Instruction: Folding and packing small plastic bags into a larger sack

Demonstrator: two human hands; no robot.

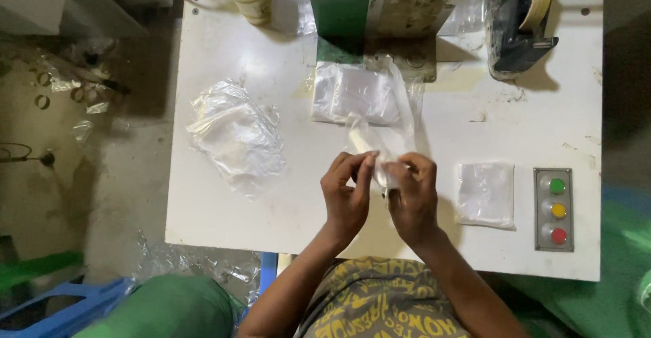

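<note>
Hands, left (347, 192) and right (410, 192), together, pinching clear plastic bag (380, 138) mouth to spread it; bag stack (357, 94) just beyond, within reach

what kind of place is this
Probably a small packing workstation in a workshop: a white worktable with a three-button control panel, a tape dispenser, and both hands handling a clear plastic bag.

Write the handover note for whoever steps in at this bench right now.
Left hand and right hand: both pinch the lower edge of a clear plastic bag above the white table.
Flat bag stack lies by the green and metal stand; crumpled bag pile at left; folded packet at right, beside the three-button panel.
Done: one packet set aside.
Left: bag in hand unfinished.
</note>
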